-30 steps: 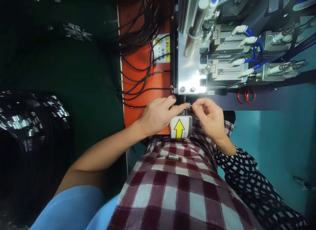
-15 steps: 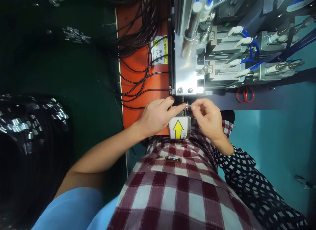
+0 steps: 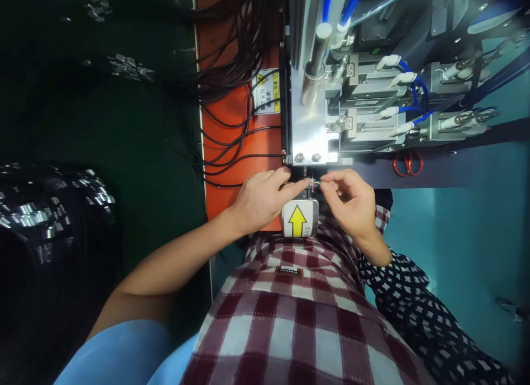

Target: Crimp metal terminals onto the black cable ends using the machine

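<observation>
At the front of the machine (image 3: 311,145), my left hand (image 3: 263,200) is closed over the end of a black cable (image 3: 221,185) that runs in from the left. Its index finger and thumb reach to the small holder below the metal block. Thin coloured wires (image 3: 315,182), red and green among them, fan out of the cable end just past those fingertips. My right hand (image 3: 351,203) pinches the wire tips between thumb and index finger, from the right side. My fingers partly hide the cable end.
A bundle of black cables (image 3: 236,54) lies on the orange surface (image 3: 223,203) at the left. Below my hands is a plate with a yellow arrow (image 3: 297,222). Red-handled scissors (image 3: 408,163) lie to the right. A large coil of black cables (image 3: 49,225) sits far left.
The view has shifted slightly, so the machine appears a little lower. Both hands stay at the cable end, and a little more of the coloured wires shows between them.
</observation>
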The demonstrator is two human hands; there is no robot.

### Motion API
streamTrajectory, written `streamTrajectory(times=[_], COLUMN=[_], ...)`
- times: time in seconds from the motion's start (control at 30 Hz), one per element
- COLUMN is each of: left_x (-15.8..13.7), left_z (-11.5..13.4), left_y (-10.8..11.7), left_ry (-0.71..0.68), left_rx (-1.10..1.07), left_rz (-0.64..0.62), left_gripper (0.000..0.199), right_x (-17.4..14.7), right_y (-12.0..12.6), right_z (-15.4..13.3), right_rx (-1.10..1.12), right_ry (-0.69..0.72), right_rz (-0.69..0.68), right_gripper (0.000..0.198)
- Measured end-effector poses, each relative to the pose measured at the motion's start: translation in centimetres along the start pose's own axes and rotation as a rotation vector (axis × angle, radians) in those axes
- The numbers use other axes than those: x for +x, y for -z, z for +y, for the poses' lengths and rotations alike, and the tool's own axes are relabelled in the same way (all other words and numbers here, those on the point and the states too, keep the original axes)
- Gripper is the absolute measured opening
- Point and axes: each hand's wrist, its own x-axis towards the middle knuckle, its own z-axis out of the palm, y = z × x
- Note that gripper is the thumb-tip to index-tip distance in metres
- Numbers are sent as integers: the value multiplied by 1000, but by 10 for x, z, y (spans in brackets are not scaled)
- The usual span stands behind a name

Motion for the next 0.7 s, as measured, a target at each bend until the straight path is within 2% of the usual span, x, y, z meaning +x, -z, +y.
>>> streamTrajectory(times=[0.17, 0.3, 0.37, 0.47, 0.7], left_x=[0, 1, 1, 1, 0], left_z=[-1, 0, 0, 0, 1], left_y=[0, 1, 2, 1, 1], left_ry=[2, 1, -2, -8, 26], left_rx=[-9, 5, 4, -2, -3], left_rz=[-1, -19, -17, -5, -52], left_gripper=[31, 32, 32, 32, 34], right_x=[4, 4, 4, 3, 2], right_y=[0, 3, 4, 3, -3], right_z=[-3, 1, 3, 5, 4], right_rx=[-159, -398, -502, -537, -411], right_ry=[164, 373, 430, 419, 343], right_rz=[10, -3, -9, -21, -25], right_gripper=[5, 3, 3, 5, 4])
